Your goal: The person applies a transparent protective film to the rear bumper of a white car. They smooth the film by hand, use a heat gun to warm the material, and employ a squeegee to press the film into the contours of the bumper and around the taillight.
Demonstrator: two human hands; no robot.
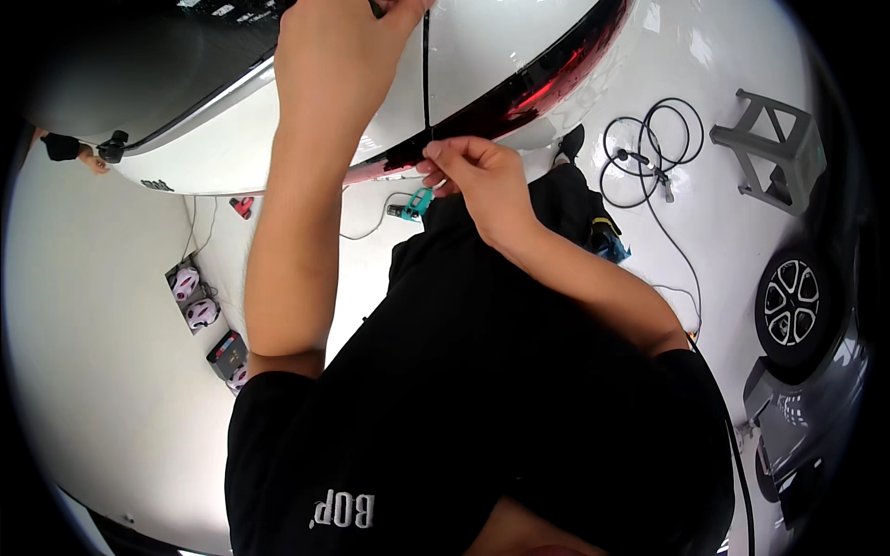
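A white car panel [222, 139] curves across the top, split by a narrow black gap [426, 74] that runs down to a dark red tail light [542, 88]. My left hand [338, 56] is raised against the panel left of this gap. Its fingertips are cut off by the upper edge; the thumb bends round a small dark thing I cannot make out. Close to the gap's lower end, beside the light, my right hand [487, 181] is closed in a pinch. Whatever lies between its thumb and forefinger is too small to name.
A teal corded tool [408, 206] and a red one [243, 206] lie below the car. To the right are a coiled black hose [654, 153], a grey stool [779, 153] and a dark car's wheel [791, 301]. Another person's hand [93, 162] shows at far left.
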